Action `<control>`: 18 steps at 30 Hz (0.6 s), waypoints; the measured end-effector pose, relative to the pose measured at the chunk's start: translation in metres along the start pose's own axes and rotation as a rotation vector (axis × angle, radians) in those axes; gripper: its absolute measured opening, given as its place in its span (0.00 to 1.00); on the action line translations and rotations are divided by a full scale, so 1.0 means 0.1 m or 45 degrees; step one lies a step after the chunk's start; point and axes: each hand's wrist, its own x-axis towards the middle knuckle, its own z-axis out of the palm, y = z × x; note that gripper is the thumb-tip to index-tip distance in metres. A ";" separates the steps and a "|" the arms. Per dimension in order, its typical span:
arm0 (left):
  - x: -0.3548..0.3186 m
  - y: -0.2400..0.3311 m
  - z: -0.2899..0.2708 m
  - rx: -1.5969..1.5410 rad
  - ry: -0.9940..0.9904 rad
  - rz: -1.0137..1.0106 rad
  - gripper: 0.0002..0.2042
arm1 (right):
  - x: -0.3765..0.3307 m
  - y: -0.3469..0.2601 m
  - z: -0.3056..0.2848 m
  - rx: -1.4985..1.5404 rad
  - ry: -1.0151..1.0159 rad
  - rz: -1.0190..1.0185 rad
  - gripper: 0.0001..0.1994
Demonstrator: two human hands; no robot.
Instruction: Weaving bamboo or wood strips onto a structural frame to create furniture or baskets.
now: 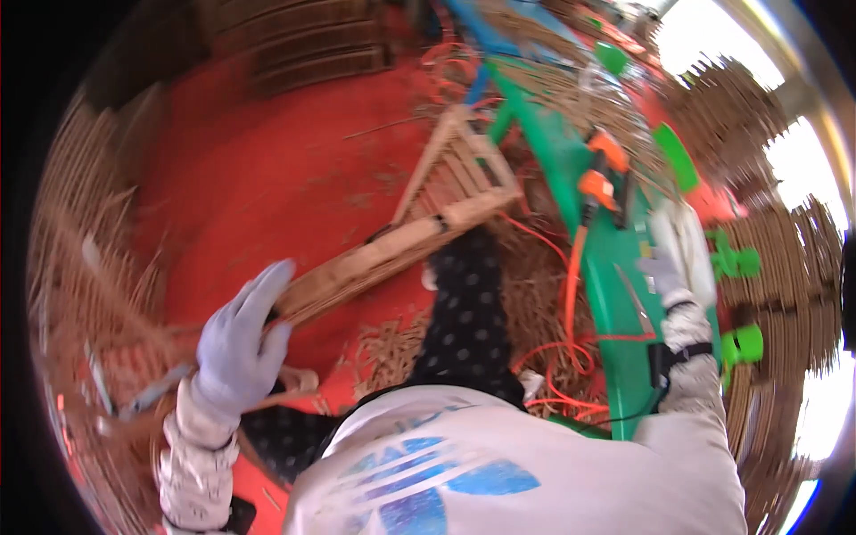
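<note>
My left hand (239, 343), in a pale glove, has its fingers stretched and thumb apart. It is beside the near end of a slatted wooden frame (366, 265), which leans across in front of my leg; whether they touch I cannot tell. On the right, my right hand (662, 270), also gloved, reaches over a green bench (615, 308). It is against or beside a long white object (687, 245), and motion blur hides its fingers. Near it on the bench lie a thin metal tool (635, 301) and an orange and black air tool (604, 174).
An orange hose (572, 294) runs from the air tool and coils on the red floor (259, 178). Wood scraps (392, 343) litter the floor near my feet. Stacked wooden strips (758, 383) stand at right, wooden pieces (85, 223) at left. Green clamp-like parts (736, 259) line the bench's far side.
</note>
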 end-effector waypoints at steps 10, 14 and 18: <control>-0.09 -0.12 -0.07 -0.403 0.046 -0.048 0.21 | -1.51 -3.55 0.66 -0.584 0.267 -1.783 0.28; -0.11 -0.12 -0.08 -0.456 0.056 -0.057 0.20 | -1.78 -3.99 1.02 -0.635 0.180 -2.083 0.29; -0.11 -0.15 -0.05 -0.410 0.086 -0.003 0.21 | -1.77 -4.18 1.20 -0.654 0.123 -2.217 0.33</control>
